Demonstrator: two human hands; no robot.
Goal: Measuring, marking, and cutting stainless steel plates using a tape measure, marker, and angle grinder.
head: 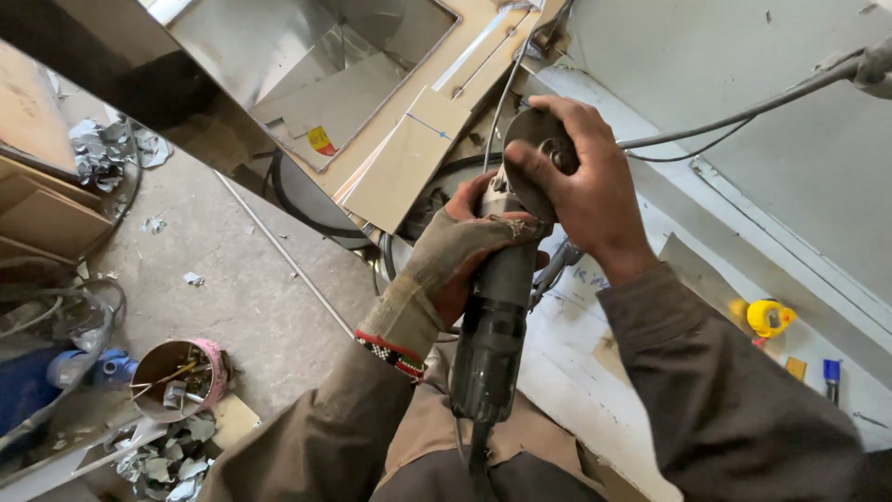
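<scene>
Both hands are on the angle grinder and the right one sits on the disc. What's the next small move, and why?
Probably turn the disc a little with the right hand while the left hand steadies the angle grinder. The right fingers already cup the disc's face and the gloved left hand wraps the body near the head, so the grip suits turning.

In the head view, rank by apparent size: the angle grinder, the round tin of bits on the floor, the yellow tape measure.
1. angle grinder, though nearest the camera
2. round tin
3. yellow tape measure

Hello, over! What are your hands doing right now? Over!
Left hand, gloved, grips angle grinder body. Right hand on its disc. Cable trails behind. Over.
</scene>
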